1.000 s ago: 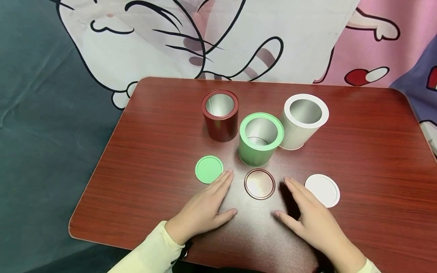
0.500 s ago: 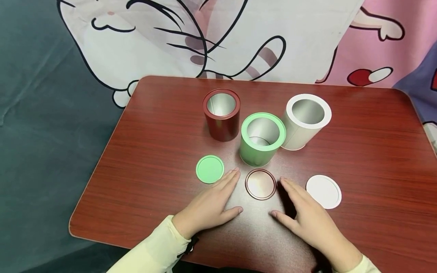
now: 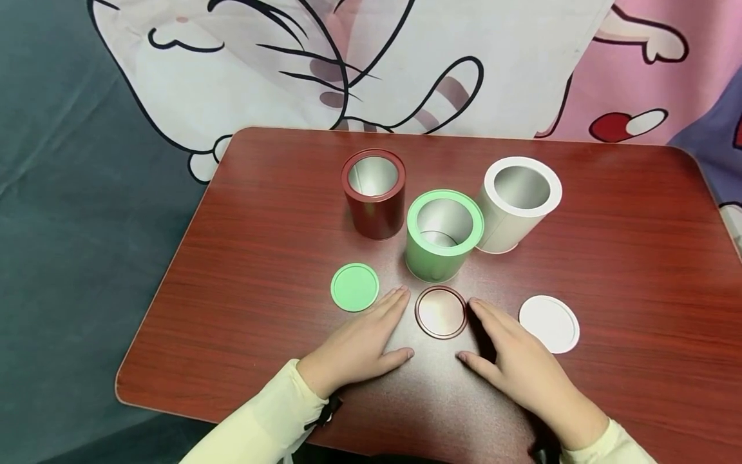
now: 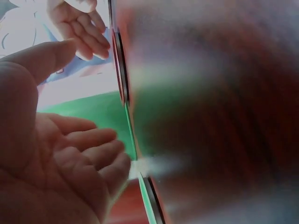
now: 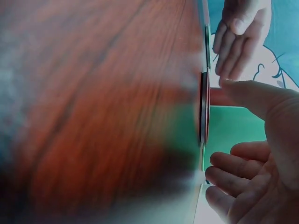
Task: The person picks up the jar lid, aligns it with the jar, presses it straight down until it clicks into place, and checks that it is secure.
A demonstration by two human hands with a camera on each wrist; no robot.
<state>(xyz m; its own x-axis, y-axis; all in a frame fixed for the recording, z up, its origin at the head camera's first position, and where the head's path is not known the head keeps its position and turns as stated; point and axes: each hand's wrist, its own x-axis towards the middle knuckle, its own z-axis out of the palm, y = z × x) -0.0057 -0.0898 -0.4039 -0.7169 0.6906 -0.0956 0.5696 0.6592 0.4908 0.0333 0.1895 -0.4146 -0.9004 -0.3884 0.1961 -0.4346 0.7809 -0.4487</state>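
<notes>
On either side of a dark red lid [image 3: 441, 312], both hands are on edge with fingers extended and thumbs apart. My left hand [image 3: 362, 341] is between the green lid [image 3: 355, 287] and the red one. The right hand [image 3: 516, 364] has its fingertips right at the red lid's right rim, with the white lid [image 3: 549, 324] beyond its back. Neither hand holds anything. In the left wrist view, the red lid [image 4: 120, 67] appears edge-on past the left fingers; the right wrist view shows the red lid [image 5: 204, 107] beside the right palm.
Behind the lids stand three uncovered cans: a dark red can [image 3: 377, 216], a green can [image 3: 437, 261] in front, and a white can [image 3: 504, 229]. Their insides are silvery. The reddish-brown table [image 3: 232, 309] ends against a cartoon-print cloth [image 3: 394, 64] at its far edge.
Both hands have moved a little inward, closer to each other and to the dark red lid. Lids and cans keep their places; the head view shifts slightly.
</notes>
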